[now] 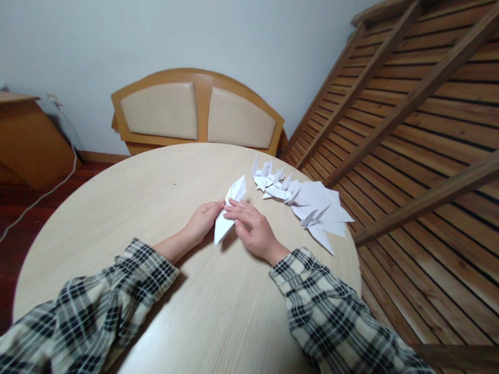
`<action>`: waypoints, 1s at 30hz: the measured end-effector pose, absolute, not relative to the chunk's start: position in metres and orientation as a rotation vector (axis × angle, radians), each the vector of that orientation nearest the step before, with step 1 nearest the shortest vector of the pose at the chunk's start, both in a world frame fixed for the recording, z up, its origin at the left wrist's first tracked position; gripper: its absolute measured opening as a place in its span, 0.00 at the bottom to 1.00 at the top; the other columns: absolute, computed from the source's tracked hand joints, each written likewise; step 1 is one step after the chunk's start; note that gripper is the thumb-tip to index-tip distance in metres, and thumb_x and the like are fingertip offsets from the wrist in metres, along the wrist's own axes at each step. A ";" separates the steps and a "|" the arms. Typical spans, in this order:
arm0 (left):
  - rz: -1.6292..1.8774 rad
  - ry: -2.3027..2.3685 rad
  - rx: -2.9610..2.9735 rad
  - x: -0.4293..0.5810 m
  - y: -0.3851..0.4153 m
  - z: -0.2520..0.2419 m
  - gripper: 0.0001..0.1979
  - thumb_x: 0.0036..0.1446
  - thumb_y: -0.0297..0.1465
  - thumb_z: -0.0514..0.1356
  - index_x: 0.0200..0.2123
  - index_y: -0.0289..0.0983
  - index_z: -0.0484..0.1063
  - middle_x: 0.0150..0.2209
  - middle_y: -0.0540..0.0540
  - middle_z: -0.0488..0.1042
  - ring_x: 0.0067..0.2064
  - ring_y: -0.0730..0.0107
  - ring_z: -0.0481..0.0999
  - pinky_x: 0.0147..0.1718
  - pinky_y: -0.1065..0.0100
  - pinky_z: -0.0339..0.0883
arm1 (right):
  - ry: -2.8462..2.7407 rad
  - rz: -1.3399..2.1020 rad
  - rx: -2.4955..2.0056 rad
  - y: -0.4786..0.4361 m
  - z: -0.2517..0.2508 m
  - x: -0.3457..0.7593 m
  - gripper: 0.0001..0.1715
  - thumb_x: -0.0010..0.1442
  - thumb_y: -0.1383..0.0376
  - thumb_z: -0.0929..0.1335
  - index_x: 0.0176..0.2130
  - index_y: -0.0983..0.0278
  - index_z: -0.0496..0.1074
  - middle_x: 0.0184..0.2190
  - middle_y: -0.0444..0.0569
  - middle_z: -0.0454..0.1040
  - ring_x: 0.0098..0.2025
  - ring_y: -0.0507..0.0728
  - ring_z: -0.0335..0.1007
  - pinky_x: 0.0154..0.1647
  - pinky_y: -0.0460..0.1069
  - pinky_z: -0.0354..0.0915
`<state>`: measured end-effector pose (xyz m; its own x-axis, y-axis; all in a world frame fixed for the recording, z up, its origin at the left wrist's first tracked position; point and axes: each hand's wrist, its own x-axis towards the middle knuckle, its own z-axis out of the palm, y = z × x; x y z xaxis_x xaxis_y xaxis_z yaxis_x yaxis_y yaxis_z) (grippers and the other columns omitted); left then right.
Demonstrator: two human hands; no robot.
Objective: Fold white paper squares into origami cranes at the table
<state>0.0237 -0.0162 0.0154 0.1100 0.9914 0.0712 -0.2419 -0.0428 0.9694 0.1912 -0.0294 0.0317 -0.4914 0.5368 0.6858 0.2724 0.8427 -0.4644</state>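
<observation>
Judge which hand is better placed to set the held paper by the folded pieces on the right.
Likely the right hand: it touches the paper and lies nearer the folded pieces. The left hand also touches the paper, but sits on the side away from them.

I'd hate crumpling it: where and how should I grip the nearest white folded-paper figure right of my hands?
Probably pinch the paper figure by its broad wing, from the near right: it juts past the white sheets, with thin upright points behind.
</observation>
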 end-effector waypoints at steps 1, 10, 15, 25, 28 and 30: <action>1.267 0.923 1.138 0.024 -0.017 0.017 0.13 0.51 0.38 0.63 0.28 0.33 0.75 0.26 0.48 0.74 0.26 0.74 0.67 0.27 0.71 0.61 | -2.075 0.400 -0.601 -0.030 0.032 0.191 0.18 0.60 0.74 0.61 0.45 0.59 0.73 0.50 0.48 0.75 0.60 0.54 0.64 0.64 0.60 0.58; 1.227 1.045 1.376 0.022 -0.027 0.029 0.17 0.54 0.41 0.58 0.20 0.36 0.66 0.19 0.52 0.63 0.21 0.75 0.59 0.21 0.71 0.53 | -1.774 0.482 -0.738 -0.032 0.034 0.190 0.09 0.64 0.68 0.61 0.43 0.59 0.67 0.51 0.49 0.72 0.57 0.55 0.66 0.61 0.58 0.61; 1.292 1.238 1.777 0.021 -0.028 0.028 0.18 0.60 0.40 0.51 0.21 0.37 0.62 0.20 0.53 0.60 0.23 0.73 0.60 0.23 0.70 0.53 | -1.574 0.549 -0.969 -0.021 0.028 0.189 0.10 0.64 0.57 0.63 0.41 0.60 0.63 0.37 0.48 0.70 0.40 0.55 0.68 0.43 0.53 0.67; 1.280 1.380 2.056 0.018 -0.027 0.023 0.17 0.64 0.37 0.49 0.24 0.37 0.63 0.20 0.52 0.64 0.22 0.73 0.62 0.23 0.70 0.53 | -1.713 0.995 -0.936 -0.019 0.023 0.184 0.22 0.64 0.49 0.61 0.27 0.62 0.62 0.25 0.43 0.62 0.29 0.52 0.60 0.33 0.49 0.58; 1.293 1.348 2.057 0.018 -0.028 0.024 0.16 0.64 0.37 0.49 0.24 0.37 0.63 0.20 0.52 0.64 0.22 0.73 0.62 0.23 0.70 0.53 | -1.717 0.979 -0.933 -0.020 0.023 0.183 0.21 0.63 0.50 0.61 0.27 0.61 0.61 0.24 0.42 0.61 0.29 0.52 0.58 0.31 0.49 0.57; 1.297 1.323 2.036 0.019 -0.028 0.025 0.16 0.63 0.36 0.49 0.24 0.38 0.62 0.20 0.52 0.63 0.23 0.73 0.61 0.24 0.70 0.53 | -1.725 0.942 -0.948 -0.020 0.024 0.184 0.21 0.63 0.51 0.61 0.26 0.61 0.59 0.23 0.42 0.60 0.28 0.52 0.57 0.30 0.49 0.55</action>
